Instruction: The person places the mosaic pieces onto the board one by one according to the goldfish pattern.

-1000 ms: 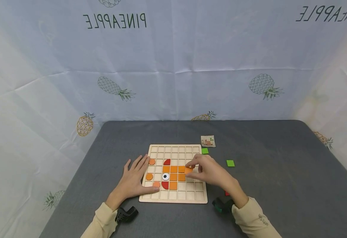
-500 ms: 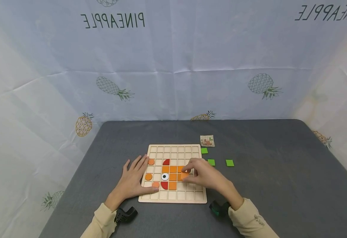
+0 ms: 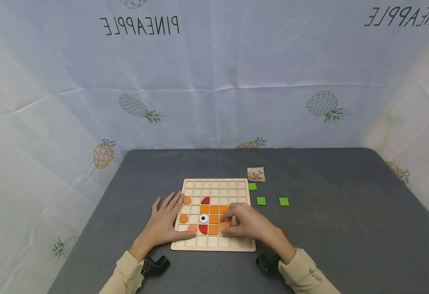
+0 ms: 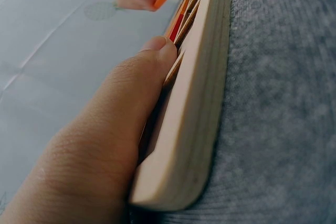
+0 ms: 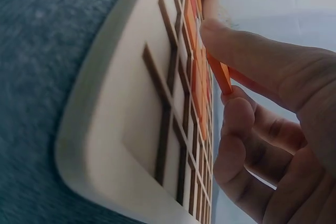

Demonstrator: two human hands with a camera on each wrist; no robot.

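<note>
A pale wooden grid board [image 3: 236, 243] lies on the dark table. My right hand [image 3: 249, 222] pinches an orange square tile [image 5: 219, 74] between thumb and fingers, tilted just above the grid. Beside it, several orange square tiles [image 3: 213, 219] sit in the cells, next to a white eye disc [image 3: 204, 218] and a red quarter-round piece [image 3: 205, 200]. Along the board's left edge rests my left hand [image 3: 164, 220], fingers spread and thumb lying over the near-left cells. Orange round discs [image 3: 183, 219] sit near that hand, one partly behind the thumb.
A small pattern card [image 3: 256, 174] lies behind the board's far right corner. Green square tiles [image 3: 261, 201] are scattered to the right. Part of a red piece [image 3: 283, 233] shows beside the right forearm. A pineapple-print cloth [image 3: 214, 118] hangs behind the table.
The right hand has moved toward me and slightly left across the board with the orange tile, uncovering a green tile on the right. The left hand has stayed in place.
</note>
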